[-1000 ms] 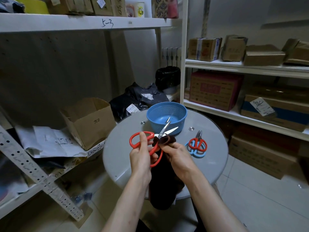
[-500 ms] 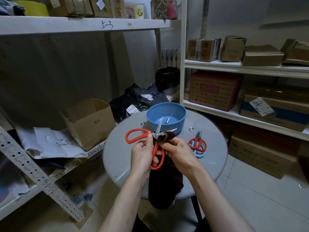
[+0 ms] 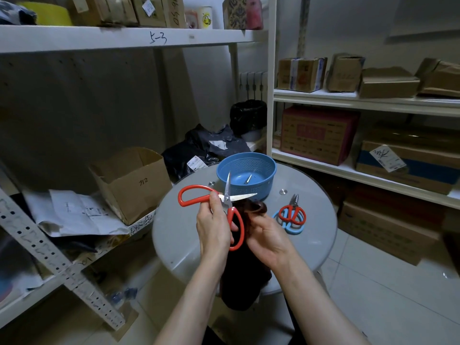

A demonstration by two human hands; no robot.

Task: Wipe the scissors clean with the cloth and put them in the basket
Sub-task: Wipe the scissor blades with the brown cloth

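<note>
Large red-handled scissors [image 3: 199,194] are held over the round grey table [image 3: 179,235], blades spread wide apart. My left hand [image 3: 214,227] grips them near the pivot and lower handle. My right hand [image 3: 267,239] holds a dark brown cloth [image 3: 246,282], bunched just under the right-pointing blade and hanging down over the table's front edge. A blue perforated basket [image 3: 258,186] stands at the table's far side with a small metal item inside. Smaller scissors [image 3: 292,214] with red and blue handles lie to the right on the table.
White shelving with cardboard boxes [image 3: 318,135] stands behind and to the right. An open cardboard box [image 3: 132,183] and papers [image 3: 77,212] sit on the low shelf at left. Black bags [image 3: 206,148] lie behind the table. Tiled floor [image 3: 385,295] shows at right.
The scissors' blades have opened wider, one now pointing up and one right. The cloth has slid off the blades toward the pivot. My hands sit slightly nearer the table's front.
</note>
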